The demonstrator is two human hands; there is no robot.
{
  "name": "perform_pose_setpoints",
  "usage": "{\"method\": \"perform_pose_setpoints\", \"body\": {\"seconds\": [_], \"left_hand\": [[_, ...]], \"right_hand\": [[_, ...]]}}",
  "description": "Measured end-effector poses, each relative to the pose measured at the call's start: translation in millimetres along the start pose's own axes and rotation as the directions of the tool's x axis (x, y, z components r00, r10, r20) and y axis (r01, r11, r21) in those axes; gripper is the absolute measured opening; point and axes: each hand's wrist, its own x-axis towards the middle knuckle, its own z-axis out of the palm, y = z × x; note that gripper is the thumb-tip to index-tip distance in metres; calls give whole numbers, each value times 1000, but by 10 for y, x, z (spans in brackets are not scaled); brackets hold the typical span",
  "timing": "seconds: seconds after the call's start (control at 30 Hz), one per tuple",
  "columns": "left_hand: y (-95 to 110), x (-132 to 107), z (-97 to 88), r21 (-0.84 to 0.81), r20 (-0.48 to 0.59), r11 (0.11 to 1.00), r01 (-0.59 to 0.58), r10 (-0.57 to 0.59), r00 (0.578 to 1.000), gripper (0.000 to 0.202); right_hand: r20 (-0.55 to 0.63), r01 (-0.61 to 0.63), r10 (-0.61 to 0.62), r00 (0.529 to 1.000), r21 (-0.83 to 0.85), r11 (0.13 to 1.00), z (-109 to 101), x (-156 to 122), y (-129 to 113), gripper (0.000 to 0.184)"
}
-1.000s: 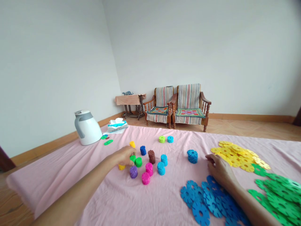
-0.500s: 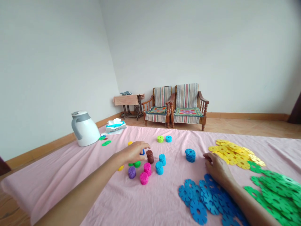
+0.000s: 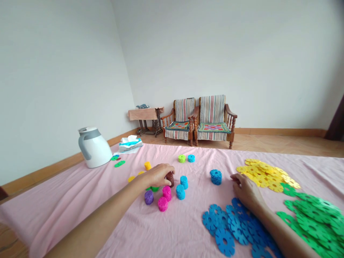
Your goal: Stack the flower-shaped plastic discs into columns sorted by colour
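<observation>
My left hand point(image 3: 158, 175) reaches across the pink cloth point(image 3: 80, 204), its fingers curled around a brown stack point(image 3: 170, 178) of toy discs. Close by stand two pink stacks point(image 3: 167, 192), a purple stack point(image 3: 148, 197), a green stack point(image 3: 155, 188) and two cyan stacks point(image 3: 180, 191). My right hand point(image 3: 245, 191) rests with bent fingers at the far edge of a spread of flat blue discs point(image 3: 228, 225); nothing shows in it. A blue stack point(image 3: 215, 177) stands just left of its fingertips.
Piles of flat yellow discs point(image 3: 266, 173) and green discs point(image 3: 314, 218) lie at the right. A white kettle point(image 3: 92, 147), a tissue pack point(image 3: 130, 144) and green pieces point(image 3: 119, 163) sit at the far left. Two wooden armchairs point(image 3: 199, 122) and a small table point(image 3: 145, 114) stand beyond.
My left hand moved right, from the green and yellow stacks past the dark blue stack to the brown one. The dark blue stack is now out of sight. My right hand stayed put.
</observation>
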Motion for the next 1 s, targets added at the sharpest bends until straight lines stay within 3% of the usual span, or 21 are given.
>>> {"method": "perform_pose_setpoints", "body": {"seconds": [0.23, 1.0], "left_hand": [[22, 28, 16, 35, 12, 999, 0, -1, 1000, 19], [14, 32, 32, 76, 6, 997, 26, -26, 1000, 13]], "right_hand": [[-1, -4, 4, 1000, 2, 1000, -2, 4, -2, 30], [14, 3, -3, 1000, 25, 1000, -18, 3, -5, 30]]}}
